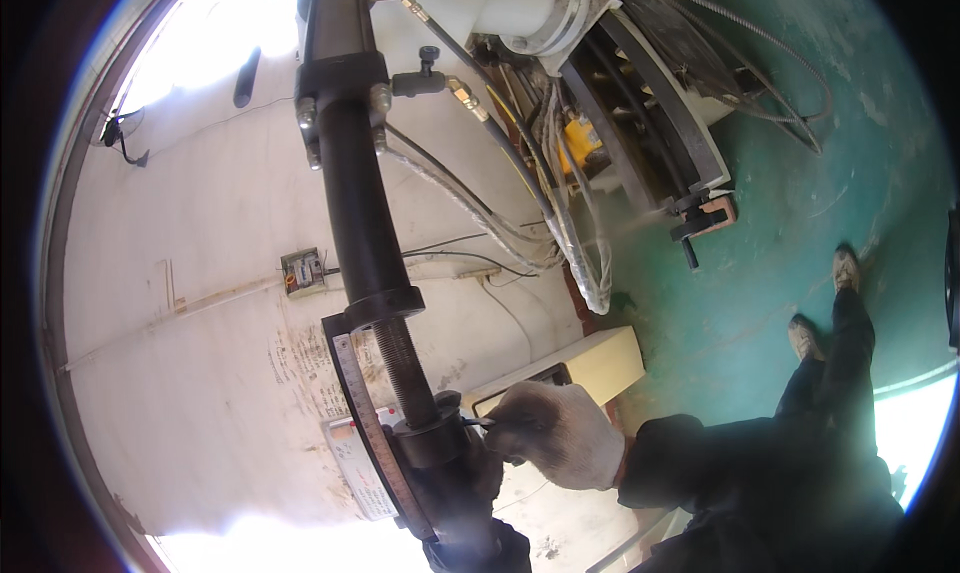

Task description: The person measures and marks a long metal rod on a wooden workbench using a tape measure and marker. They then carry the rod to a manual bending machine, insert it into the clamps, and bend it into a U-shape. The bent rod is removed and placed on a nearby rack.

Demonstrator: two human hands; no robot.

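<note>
My right hand (pixel 560 435), in a white knit glove blackened over the fingers, is closed on a thin metal tool (pixel 480 422). Its tip meets the dark collar (pixel 430 441) at the lower end of a black hydraulic cylinder (pixel 360 198). A threaded rod (pixel 402 358) shows between the cylinder body and that collar. Alongside runs a curved bracket with a graduated scale (pixel 362 413). What seems to be my left hand (pixel 486 476) is a dark shape behind the collar, above a dark sleeve (pixel 490 551); its fingers are hidden.
Hoses (pixel 510 153) with brass fittings hang from the cylinder toward a machine frame (pixel 650 103). An electrical box (pixel 302 273) is on the pale wall. A cream-coloured cabinet (pixel 600 363) stands beyond my right hand. My shoes (pixel 803 337) rest on the green floor (pixel 720 323).
</note>
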